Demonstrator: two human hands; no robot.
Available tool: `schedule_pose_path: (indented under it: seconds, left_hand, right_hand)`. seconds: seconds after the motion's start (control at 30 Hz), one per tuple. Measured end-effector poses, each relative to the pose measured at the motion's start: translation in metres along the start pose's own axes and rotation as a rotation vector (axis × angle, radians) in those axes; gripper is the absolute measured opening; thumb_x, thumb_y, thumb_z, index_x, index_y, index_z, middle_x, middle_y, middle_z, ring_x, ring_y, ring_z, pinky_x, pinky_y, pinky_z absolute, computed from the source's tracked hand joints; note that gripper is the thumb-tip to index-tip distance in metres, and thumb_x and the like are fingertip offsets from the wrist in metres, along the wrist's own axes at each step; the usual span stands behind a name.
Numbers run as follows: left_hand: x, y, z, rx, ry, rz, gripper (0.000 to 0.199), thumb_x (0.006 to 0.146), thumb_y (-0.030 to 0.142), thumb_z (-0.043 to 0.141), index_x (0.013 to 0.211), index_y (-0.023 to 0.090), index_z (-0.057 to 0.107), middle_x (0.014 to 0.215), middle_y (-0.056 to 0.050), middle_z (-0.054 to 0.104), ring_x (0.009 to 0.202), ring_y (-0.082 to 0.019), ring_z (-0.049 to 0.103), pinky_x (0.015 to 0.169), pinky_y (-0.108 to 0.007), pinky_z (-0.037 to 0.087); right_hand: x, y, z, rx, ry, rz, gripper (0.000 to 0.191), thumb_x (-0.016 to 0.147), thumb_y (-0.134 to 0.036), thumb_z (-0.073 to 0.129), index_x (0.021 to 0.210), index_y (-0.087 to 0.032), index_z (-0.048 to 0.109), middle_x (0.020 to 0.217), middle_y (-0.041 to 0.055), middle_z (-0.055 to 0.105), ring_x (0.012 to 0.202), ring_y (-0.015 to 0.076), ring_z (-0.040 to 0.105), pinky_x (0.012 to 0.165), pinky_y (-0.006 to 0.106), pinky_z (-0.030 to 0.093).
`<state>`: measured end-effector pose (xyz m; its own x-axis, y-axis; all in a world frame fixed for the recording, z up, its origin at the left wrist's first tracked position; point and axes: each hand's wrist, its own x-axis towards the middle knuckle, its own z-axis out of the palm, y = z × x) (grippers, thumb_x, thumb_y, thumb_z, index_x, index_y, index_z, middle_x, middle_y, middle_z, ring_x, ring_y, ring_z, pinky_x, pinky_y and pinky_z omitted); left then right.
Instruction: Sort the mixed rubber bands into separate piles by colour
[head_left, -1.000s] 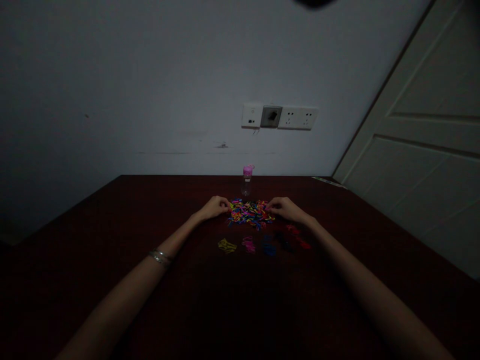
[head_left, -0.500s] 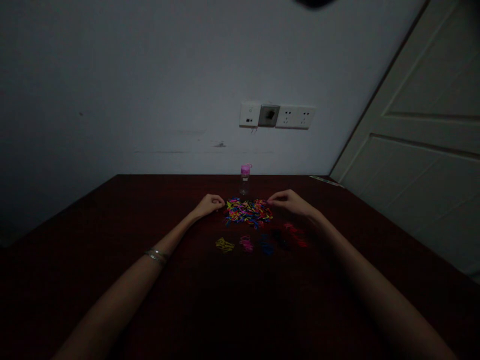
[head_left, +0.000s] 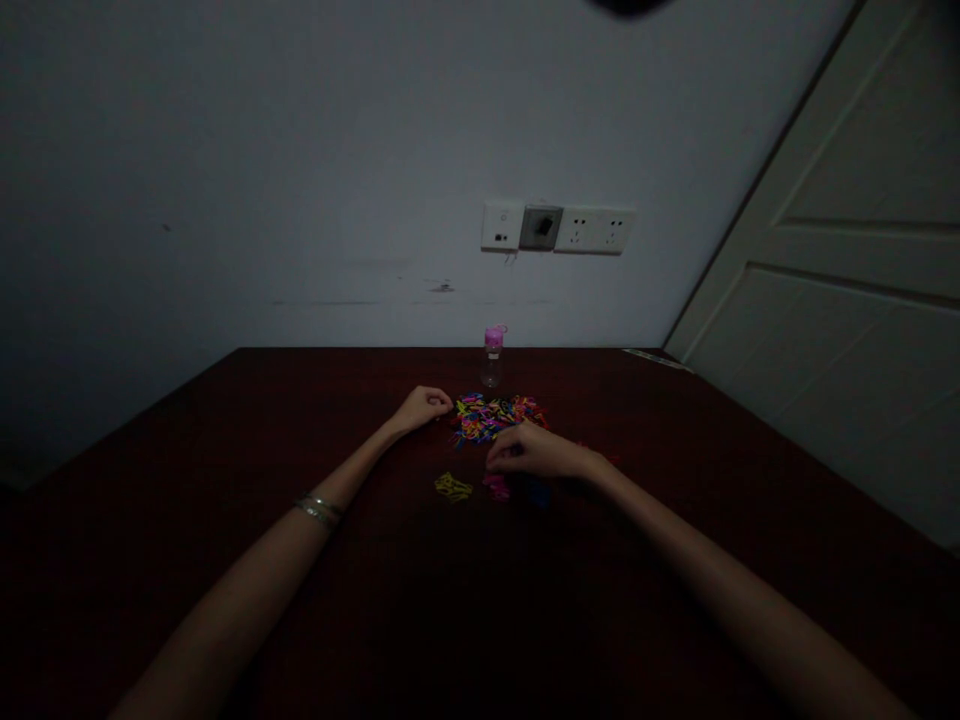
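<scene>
A mixed heap of small, thin, coloured pieces [head_left: 480,418], perhaps paper clips, lies on the dark table. My left hand [head_left: 426,407] rests at the heap's left edge, thumb and fingers curled together; anything in them is too small to make out. Over a small pink pile [head_left: 496,487], my right hand [head_left: 536,450] points its pinched fingertips downward, and what they hold is hidden. Left of that pile sits a yellow pile [head_left: 453,487]. A blue pile [head_left: 538,493] lies beneath the right wrist, which also covers most of the piles farther right.
Behind the heap stands a clear bottle with a pink cap [head_left: 493,340]. The dark red-brown table [head_left: 337,600] meets a pale wall carrying sockets [head_left: 592,230]. A panelled door [head_left: 847,250] is on the right, and a thin strip [head_left: 656,358] lies at the table's back right.
My right hand has moved from the heap's right edge leftward and nearer to me, over the pink pile. My left hand has stayed by the heap.
</scene>
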<state>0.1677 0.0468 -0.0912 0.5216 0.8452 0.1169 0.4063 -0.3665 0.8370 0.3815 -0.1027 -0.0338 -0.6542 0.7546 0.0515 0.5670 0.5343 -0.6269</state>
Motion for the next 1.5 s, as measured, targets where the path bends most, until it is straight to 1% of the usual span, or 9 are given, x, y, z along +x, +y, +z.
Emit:
schedule_pose_path:
  seconds: [0.13,0.33,0.4,0.5,0.6,0.8,1.07,1.23,1.5]
  left_hand:
    - [-0.002,0.005,0.001,0.007,0.041,-0.010,0.021,0.065,0.028,0.057,0.073,0.009,0.061,0.045,0.005,0.046,0.041,-0.005,0.038,0.042,-0.017,0.026]
    - [-0.005,0.010,0.001,0.063,0.163,0.004,0.034,0.067,0.036,0.057,0.088,0.010,0.060,0.044,0.006,0.047,0.041,-0.007,0.040,0.043,-0.018,0.029]
    - [-0.003,0.010,0.001,0.115,0.166,0.023,0.037,0.067,0.038,0.057,0.091,0.010,0.060,0.046,0.005,0.048,0.043,-0.008,0.042,0.044,-0.018,0.031]
    - [0.002,0.013,0.001,0.232,0.147,0.037,0.036,0.068,0.038,0.056,0.091,0.010,0.063,0.050,0.003,0.051,0.047,-0.009,0.045,0.047,-0.019,0.032]
    - [0.008,0.022,0.002,0.365,0.078,0.071,0.031,0.067,0.034,0.056,0.086,0.012,0.066,0.058,0.000,0.057,0.052,-0.010,0.048,0.049,-0.020,0.033]
    - [0.019,0.034,0.003,0.516,-0.042,0.100,0.017,0.064,0.018,0.053,0.072,0.013,0.067,0.063,-0.002,0.061,0.056,-0.010,0.051,0.052,-0.019,0.034]
    - [0.020,0.031,0.000,0.461,-0.048,0.111,0.014,0.061,0.018,0.056,0.069,0.014,0.067,0.057,0.000,0.058,0.053,-0.010,0.049,0.051,-0.019,0.034]
    - [0.021,0.027,-0.004,0.401,0.049,0.058,0.021,0.060,0.024,0.062,0.076,0.013,0.067,0.057,0.000,0.057,0.051,-0.009,0.048,0.050,-0.019,0.034]
    - [0.019,0.026,-0.002,0.401,0.002,0.006,0.011,0.061,0.017,0.057,0.064,0.012,0.067,0.057,-0.002,0.060,0.053,-0.010,0.050,0.053,-0.020,0.036]
  right_hand:
    - [-0.006,0.009,-0.017,-0.030,0.183,0.059,0.032,0.080,-0.039,0.048,0.082,-0.014,0.067,0.076,0.0037,0.065,0.068,0.0131,0.055,0.062,0.023,0.042]
    - [-0.019,0.053,-0.039,-0.141,0.472,0.209,0.027,0.076,-0.035,0.054,0.090,-0.015,0.065,0.090,0.0073,0.063,0.079,0.0157,0.057,0.071,0.027,0.044]
    - [-0.022,0.064,-0.041,-0.212,0.471,0.254,0.027,0.075,-0.035,0.055,0.093,-0.016,0.065,0.092,0.0080,0.063,0.082,0.0169,0.057,0.073,0.028,0.044]
    - [-0.025,0.074,-0.041,-0.287,0.397,0.310,0.030,0.075,-0.034,0.055,0.097,-0.016,0.064,0.094,0.0086,0.063,0.083,0.0180,0.057,0.074,0.027,0.044]
    - [-0.026,0.077,-0.040,-0.327,0.353,0.341,0.031,0.075,-0.034,0.055,0.100,-0.017,0.063,0.096,0.0086,0.064,0.085,0.0181,0.058,0.073,0.026,0.043]
    - [-0.027,0.079,-0.038,-0.383,0.316,0.358,0.024,0.075,-0.031,0.054,0.090,-0.017,0.066,0.086,0.0067,0.066,0.075,0.0159,0.059,0.066,0.022,0.042]
    - [-0.026,0.090,-0.035,-0.337,0.356,0.323,0.019,0.072,-0.026,0.056,0.084,-0.017,0.067,0.084,0.0053,0.066,0.074,0.0162,0.058,0.068,0.024,0.042]
    - [-0.024,0.094,-0.032,-0.267,0.370,0.291,0.020,0.072,-0.023,0.054,0.085,-0.014,0.067,0.083,0.0058,0.066,0.072,0.0153,0.058,0.068,0.024,0.043]
    - [-0.023,0.087,-0.030,-0.224,0.374,0.261,0.024,0.071,-0.022,0.050,0.088,-0.012,0.065,0.076,0.0043,0.064,0.067,0.0135,0.055,0.062,0.022,0.040]
